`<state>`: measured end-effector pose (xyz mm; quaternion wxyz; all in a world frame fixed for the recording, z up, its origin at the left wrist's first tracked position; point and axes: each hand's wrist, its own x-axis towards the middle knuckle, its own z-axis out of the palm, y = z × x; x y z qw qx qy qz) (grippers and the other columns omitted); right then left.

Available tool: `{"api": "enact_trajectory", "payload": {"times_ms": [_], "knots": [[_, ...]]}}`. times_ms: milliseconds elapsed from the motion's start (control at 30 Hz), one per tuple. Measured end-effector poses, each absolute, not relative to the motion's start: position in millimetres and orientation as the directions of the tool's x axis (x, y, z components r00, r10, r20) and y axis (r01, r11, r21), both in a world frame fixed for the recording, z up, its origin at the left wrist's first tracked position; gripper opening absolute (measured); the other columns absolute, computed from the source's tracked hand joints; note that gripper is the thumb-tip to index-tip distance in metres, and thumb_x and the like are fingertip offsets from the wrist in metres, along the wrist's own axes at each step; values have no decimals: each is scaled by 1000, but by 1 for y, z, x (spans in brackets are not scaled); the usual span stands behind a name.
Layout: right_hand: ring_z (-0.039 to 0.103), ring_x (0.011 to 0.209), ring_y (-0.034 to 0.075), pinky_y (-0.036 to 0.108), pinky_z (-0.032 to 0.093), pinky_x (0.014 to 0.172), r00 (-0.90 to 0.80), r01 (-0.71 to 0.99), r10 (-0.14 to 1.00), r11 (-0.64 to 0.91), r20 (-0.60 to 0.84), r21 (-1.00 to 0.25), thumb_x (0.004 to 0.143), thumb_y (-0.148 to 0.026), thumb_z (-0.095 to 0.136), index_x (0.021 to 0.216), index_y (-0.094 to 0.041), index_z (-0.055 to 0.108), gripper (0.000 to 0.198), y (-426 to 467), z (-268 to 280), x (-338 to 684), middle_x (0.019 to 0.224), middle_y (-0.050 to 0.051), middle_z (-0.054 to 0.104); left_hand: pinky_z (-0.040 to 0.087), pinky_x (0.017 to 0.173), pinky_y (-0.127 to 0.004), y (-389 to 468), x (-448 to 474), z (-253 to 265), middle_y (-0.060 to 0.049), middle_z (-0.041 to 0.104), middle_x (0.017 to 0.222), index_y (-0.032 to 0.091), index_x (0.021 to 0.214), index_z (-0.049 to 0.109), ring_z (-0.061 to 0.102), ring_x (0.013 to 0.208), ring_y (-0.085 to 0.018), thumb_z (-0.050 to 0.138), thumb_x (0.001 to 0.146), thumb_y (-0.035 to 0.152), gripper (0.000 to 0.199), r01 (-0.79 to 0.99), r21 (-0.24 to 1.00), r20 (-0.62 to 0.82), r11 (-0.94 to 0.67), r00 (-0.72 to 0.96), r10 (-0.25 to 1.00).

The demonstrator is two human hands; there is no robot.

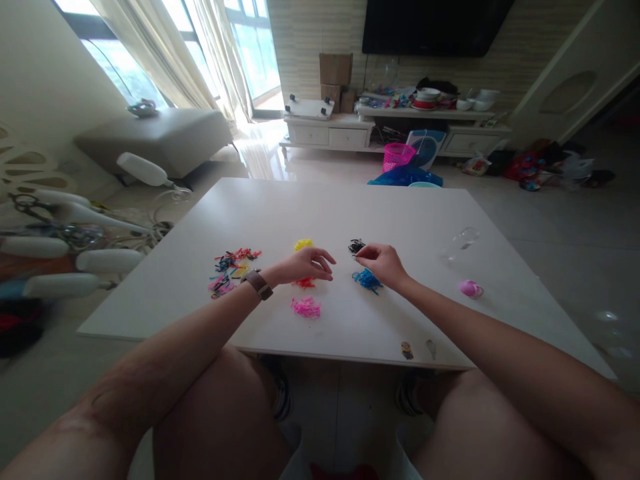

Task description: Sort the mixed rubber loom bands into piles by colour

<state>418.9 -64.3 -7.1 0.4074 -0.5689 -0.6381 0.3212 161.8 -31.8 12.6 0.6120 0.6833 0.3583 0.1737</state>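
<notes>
My left hand (307, 263), with a brown watch (259, 285) on its wrist, hovers with fingers apart between a yellow pile (303, 245) and a red pile (303, 283) of small thin strips, partly covering the red one. Below it lies a pink pile (306, 307). My right hand (380, 261) is pinched at the near edge of a black pile (356, 246), with what looks like a small black strip at the fingertips. Just under that hand is a blue pile (367, 281). Left of my left wrist spreads a mixed-colour heap (233, 267) of similar strips.
On the white table (280, 207) a clear plastic container (461, 243) and a pink round object (471, 289) lie to the right. A small yellow character figure (407, 350) and a small pale clip-like piece (431, 348) rest by the near edge.
</notes>
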Motion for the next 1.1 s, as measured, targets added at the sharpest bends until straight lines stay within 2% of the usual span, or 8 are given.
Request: {"api": "enact_trajectory", "payload": {"times_ms": [133,233,500,600,700,833,933,1100], "knots": [[66,66,18,29,51,65,138,555,985,13,107,-832,69,-24,75,72,-19,73,6,-39,-19,435,67,2,71,57,75,-30,-28,158,10,-10,77,88,15,101,71,72,82,-20,87,67,29,40,290,957,-219,27,658,721],[66,66,17,29,52,68,170,552,982,-25,83,-834,72,-25,74,72,-19,72,7,-29,-24,433,66,2,71,56,74,-30,-27,156,10,-10,77,86,14,98,71,71,78,-18,87,67,28,37,273,960,-229,59,647,727],[66,68,17,29,51,70,235,562,967,-56,94,-825,81,-32,71,94,-19,68,18,-24,-27,436,75,2,72,55,71,-30,-26,155,11,-8,76,78,14,92,72,69,69,-16,88,65,31,35,237,968,-210,87,565,798],[65,69,17,28,50,67,181,592,975,-2,130,-806,82,-33,69,91,-20,66,16,-32,-19,437,75,2,71,55,73,-31,-25,156,9,-10,77,82,14,91,73,70,73,-18,88,65,32,36,218,971,-205,94,572,794],[63,69,17,28,47,68,40,688,974,134,222,-713,84,-33,67,90,-21,66,14,-45,-10,434,75,1,70,55,73,-32,-18,150,6,-12,77,86,14,91,73,71,76,-19,89,62,32,37,208,974,-194,91,558,807],[62,73,16,28,45,70,-201,797,941,319,271,-514,87,-27,60,88,-21,66,8,-59,-2,434,84,3,70,52,65,-29,0,129,0,-9,76,79,14,84,74,68,70,-17,88,60,31,33,260,964,-122,51,261,958],[61,71,16,27,44,68,-239,820,938,333,249,-466,87,-24,56,83,-21,65,10,-61,-1,439,85,3,70,52,63,-28,7,113,-6,-7,73,69,13,76,71,67,66,-16,88,58,29,29,278,954,-124,110,31,992],[60,68,15,27,44,68,-224,821,945,314,237,-477,86,-23,56,82,-20,65,10,-58,-2,443,83,3,69,56,71,-31,4,111,-15,-8,73,72,12,75,71,70,70,-18,86,59,25,25,255,955,-156,149,5,988]]}}
